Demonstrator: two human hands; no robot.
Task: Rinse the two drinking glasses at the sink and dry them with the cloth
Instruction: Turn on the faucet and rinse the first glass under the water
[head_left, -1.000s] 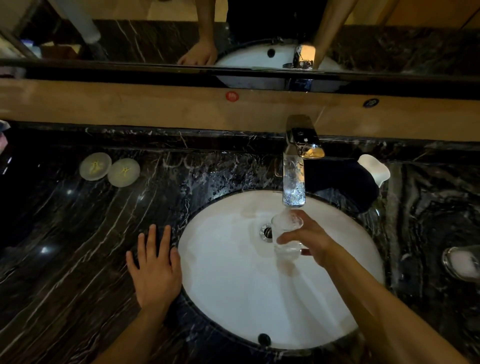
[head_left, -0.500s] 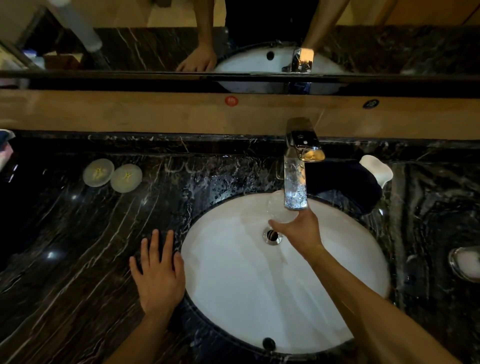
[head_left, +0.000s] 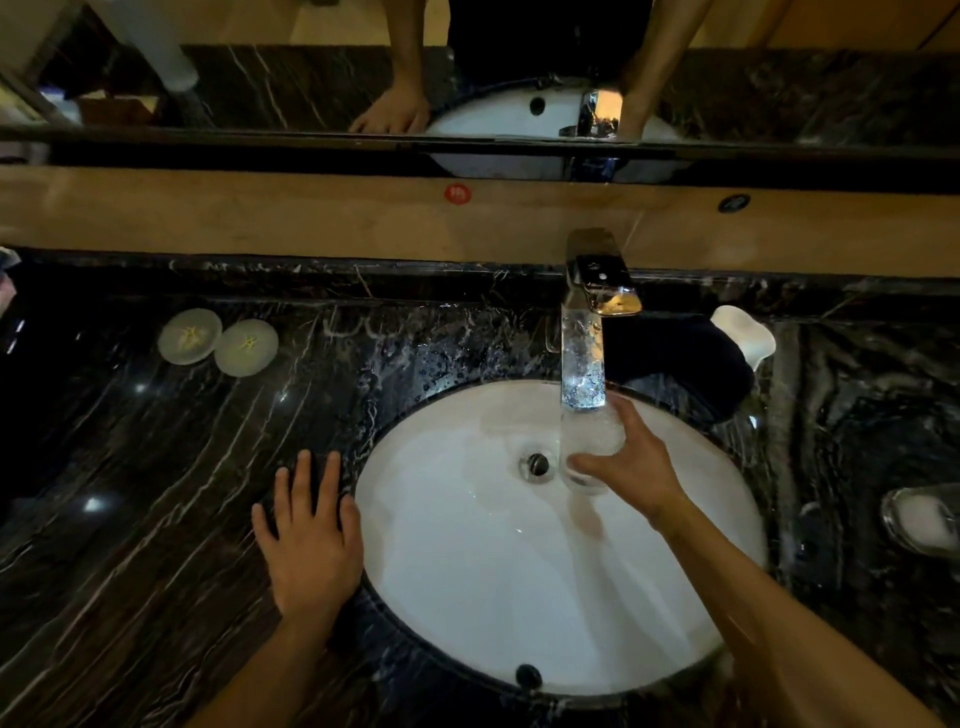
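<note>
My right hand (head_left: 631, 465) grips a clear drinking glass (head_left: 589, 441) over the white oval sink (head_left: 467, 545), right under the chrome tap (head_left: 584, 358), and water runs into it. My left hand (head_left: 309, 540) rests flat on the dark marble counter (head_left: 130, 493) at the sink's left rim, fingers straight. A second glass (head_left: 922, 517) stands on the counter at the far right edge of the view. A dark cloth (head_left: 675, 374) lies behind the sink to the right of the tap.
Two round pale coasters (head_left: 218, 340) lie on the counter at the back left. A white soap dish (head_left: 743, 335) sits beside the dark cloth. A mirror along the back wall reflects both arms. The drain (head_left: 537, 462) is open.
My right hand tipped the glass up close under the spout half a second ago and now holds it lower beneath the running water. My left hand has stayed on the counter.
</note>
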